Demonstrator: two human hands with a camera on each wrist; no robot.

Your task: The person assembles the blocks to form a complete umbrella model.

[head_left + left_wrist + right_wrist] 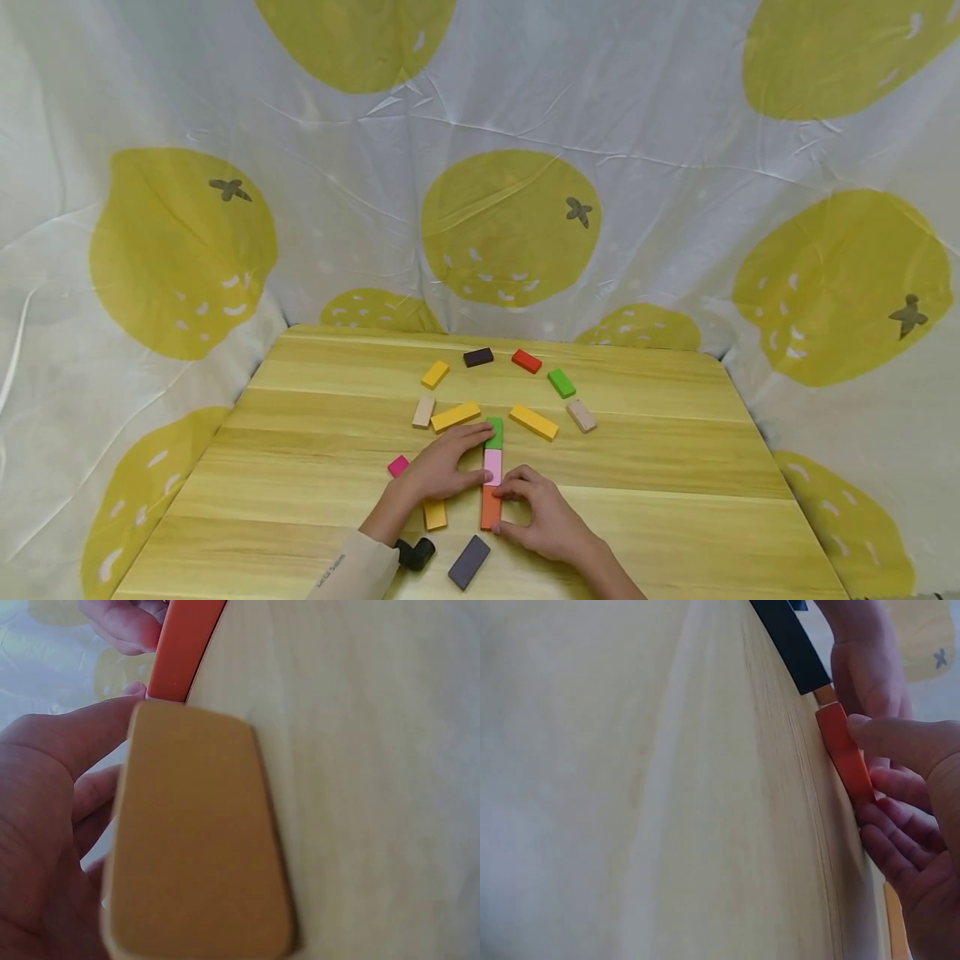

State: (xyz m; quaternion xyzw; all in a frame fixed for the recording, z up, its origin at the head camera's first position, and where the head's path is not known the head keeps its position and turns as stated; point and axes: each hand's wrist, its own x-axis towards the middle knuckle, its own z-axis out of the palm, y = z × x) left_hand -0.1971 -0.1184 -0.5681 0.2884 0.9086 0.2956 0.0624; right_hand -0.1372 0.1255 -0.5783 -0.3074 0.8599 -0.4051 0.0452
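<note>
The left hand [442, 467] touches the green block [495, 432] and pink block [492, 464], fingers nearly straight; the right hand [546, 518] pinches the orange block [491, 510] at their row's near end, with wide counter [675, 467] between it and the right edge.

Green block [497, 437], pink block [492, 463], orange block [489, 511] end to end

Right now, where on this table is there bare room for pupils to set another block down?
Two patches are bare: from the right beige block to the right edge of the table, and from the magenta block to the table's left edge. Mid-table is crowded: left fingers and right fingers touch a column of green, pink and orange blocks.
</note>
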